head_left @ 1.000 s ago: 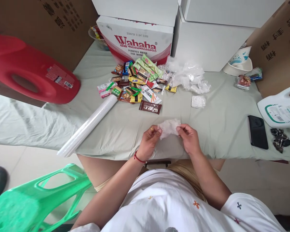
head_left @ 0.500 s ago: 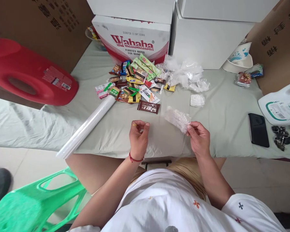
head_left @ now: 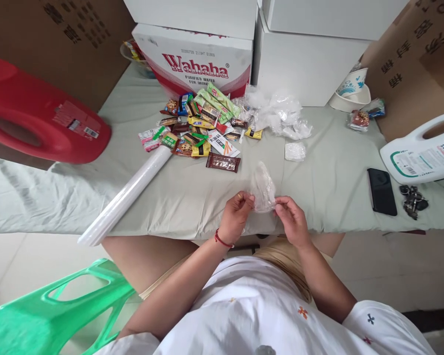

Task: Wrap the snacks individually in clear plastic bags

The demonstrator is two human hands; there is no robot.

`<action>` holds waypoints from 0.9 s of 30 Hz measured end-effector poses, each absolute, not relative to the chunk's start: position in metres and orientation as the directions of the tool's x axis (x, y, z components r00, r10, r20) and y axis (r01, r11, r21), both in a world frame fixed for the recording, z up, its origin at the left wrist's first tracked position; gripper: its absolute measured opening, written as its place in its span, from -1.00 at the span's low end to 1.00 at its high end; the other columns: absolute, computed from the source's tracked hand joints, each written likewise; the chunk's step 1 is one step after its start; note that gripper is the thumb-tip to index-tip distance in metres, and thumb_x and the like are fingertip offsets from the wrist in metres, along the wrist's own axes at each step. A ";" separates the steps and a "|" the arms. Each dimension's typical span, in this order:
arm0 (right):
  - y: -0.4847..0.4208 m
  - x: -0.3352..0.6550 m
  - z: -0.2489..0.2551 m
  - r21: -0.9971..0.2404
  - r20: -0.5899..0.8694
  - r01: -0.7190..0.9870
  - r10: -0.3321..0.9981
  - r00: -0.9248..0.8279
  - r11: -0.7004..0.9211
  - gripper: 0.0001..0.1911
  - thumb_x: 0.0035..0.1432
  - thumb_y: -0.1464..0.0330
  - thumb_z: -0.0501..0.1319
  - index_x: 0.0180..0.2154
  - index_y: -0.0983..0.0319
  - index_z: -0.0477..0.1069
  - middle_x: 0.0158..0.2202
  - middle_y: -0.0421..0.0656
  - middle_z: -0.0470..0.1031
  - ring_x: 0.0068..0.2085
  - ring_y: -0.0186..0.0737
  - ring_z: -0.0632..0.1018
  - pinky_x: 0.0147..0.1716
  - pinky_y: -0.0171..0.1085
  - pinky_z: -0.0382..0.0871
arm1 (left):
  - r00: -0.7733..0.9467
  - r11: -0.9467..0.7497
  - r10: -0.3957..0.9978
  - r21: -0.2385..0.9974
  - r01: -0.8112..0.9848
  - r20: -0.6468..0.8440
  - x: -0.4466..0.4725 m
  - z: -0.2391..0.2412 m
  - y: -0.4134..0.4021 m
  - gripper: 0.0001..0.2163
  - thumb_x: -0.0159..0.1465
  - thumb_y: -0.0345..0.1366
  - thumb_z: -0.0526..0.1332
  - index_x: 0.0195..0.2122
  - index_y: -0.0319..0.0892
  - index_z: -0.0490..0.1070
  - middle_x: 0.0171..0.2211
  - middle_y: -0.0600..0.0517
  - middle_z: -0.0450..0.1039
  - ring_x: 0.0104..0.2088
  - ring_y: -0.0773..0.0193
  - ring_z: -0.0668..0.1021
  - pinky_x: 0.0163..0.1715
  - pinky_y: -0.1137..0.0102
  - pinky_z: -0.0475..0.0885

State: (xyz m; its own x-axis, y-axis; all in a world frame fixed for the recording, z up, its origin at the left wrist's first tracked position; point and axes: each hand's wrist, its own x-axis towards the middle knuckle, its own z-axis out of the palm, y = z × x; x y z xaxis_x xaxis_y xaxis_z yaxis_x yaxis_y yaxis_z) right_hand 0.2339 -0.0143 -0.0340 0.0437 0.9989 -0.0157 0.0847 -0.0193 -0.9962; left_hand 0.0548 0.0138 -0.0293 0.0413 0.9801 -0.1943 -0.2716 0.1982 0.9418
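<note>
1. The small clear plastic bag [head_left: 262, 190] sits over the near edge of the table [head_left: 329, 197], at 6 o'clock from the snack pile [head_left: 203, 125]. It stands upright and crumpled, with its top pointing to 12 o'clock.

2. Change noted: half a second ago the right hand alone held the bag, out toward 1 o'clock, and the left hand was apart from it. The left hand [head_left: 237, 217] has now come back, and the bag is centred between both hands.

3. Finger state: the left fingers [head_left: 246, 199] are pinched together on the bag's lower left edge. On the right hand [head_left: 291, 222], the fingers [head_left: 280, 202] are pinched on its lower right edge. I judge this a two-handed grip restored, with the bag's lower part stretched between the two pinches.

4. Surroundings:
- A brown chocolate bar [head_left: 223, 162] lies at 11 o'clock from the bag, apart from it.
- A folded clear bag [head_left: 295, 151] lies at 1 o'clock, with a loose heap of clear bags [head_left: 277, 113] beyond it.
- A roll of plastic film [head_left: 128, 195] lies at 9 o'clock, overhanging the table edge.
- A black phone [head_left: 382, 192] and keys [head_left: 412, 200] lie at 3 o'clock, well apart.
</note>
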 end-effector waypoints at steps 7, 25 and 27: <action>0.014 0.230 -0.024 -0.974 -0.221 -0.097 0.959 0.175 -0.206 -0.52 0.10 -0.05 0.40 -0.13 0.17 0.55 -0.21 -0.16 0.59 -0.20 -0.19 0.54 -0.20 -0.26 0.44 | 0.172 -0.015 0.984 0.992 -0.128 0.037 0.046 -0.028 0.000 -0.70 0.36 -0.05 0.29 -0.40 -0.16 0.46 -0.20 -0.05 0.53 -0.17 0.22 0.52 -0.11 0.33 0.38; 0.004 0.221 -0.015 -0.955 -0.290 -0.114 0.943 0.164 -0.273 -0.58 -0.01 0.01 0.48 -0.34 0.19 0.49 -0.54 -0.31 0.31 -0.57 -0.42 0.22 -0.67 -0.39 0.01 | -0.142 0.286 0.916 0.858 -0.426 -0.376 0.038 -0.032 0.023 -0.58 0.15 0.06 0.42 -0.44 -0.14 0.30 -0.51 0.17 0.28 -0.47 0.40 0.33 -0.42 0.46 0.26; 0.003 0.225 -0.018 -0.948 -0.309 -0.141 0.935 0.175 -0.287 -0.57 -0.02 0.01 0.49 -0.34 0.19 0.49 -0.53 -0.31 0.32 -0.57 -0.44 0.20 -0.67 -0.40 -0.02 | -0.170 0.289 0.903 0.851 -0.438 -0.394 0.035 -0.033 0.023 -0.58 0.15 0.06 0.41 -0.46 -0.13 0.27 -0.52 0.18 0.25 -0.47 0.39 0.31 -0.42 0.45 0.25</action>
